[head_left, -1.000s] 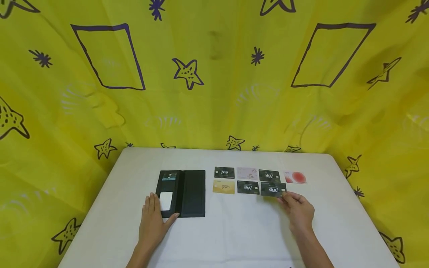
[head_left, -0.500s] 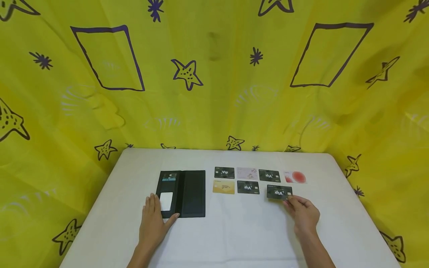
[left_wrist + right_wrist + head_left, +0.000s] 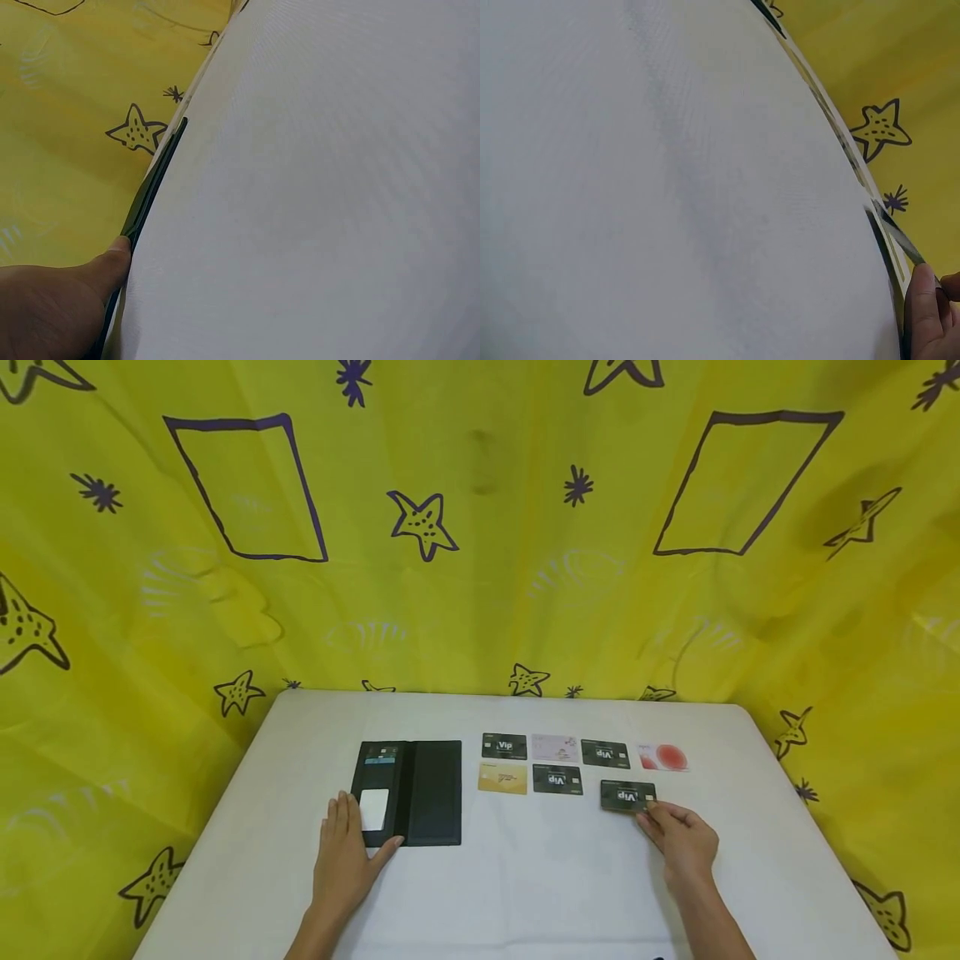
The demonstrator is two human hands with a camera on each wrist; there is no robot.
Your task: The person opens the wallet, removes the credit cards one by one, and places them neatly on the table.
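My right hand (image 3: 684,843) pinches a black Vip card (image 3: 626,795) by its right end, between thumb and fingers. In the right wrist view the card (image 3: 900,238) shows as a thin slanted strip beyond the fingertips. An open black wallet (image 3: 437,793) lies flat to the left, with a white card (image 3: 373,810) in its lower left pocket and dark and blue cards (image 3: 380,756) near the top. My left hand (image 3: 343,852) rests on the wallet's lower left corner, fingers straight and thumb along the bottom edge. Its thumb touches the wallet edge (image 3: 154,180) in the left wrist view.
Between wallet and right hand, cards lie in two rows: black Vip cards (image 3: 504,746) (image 3: 605,754) (image 3: 557,779), a pale pink one (image 3: 554,747), a gold one (image 3: 502,778) and a white-and-red one (image 3: 663,757). A yellow patterned curtain (image 3: 480,610) hangs behind the white table (image 3: 510,893).
My right hand has drawn the held Vip card right and toward me, away from the lower row of cards. The left hand and wallet have stayed in place.
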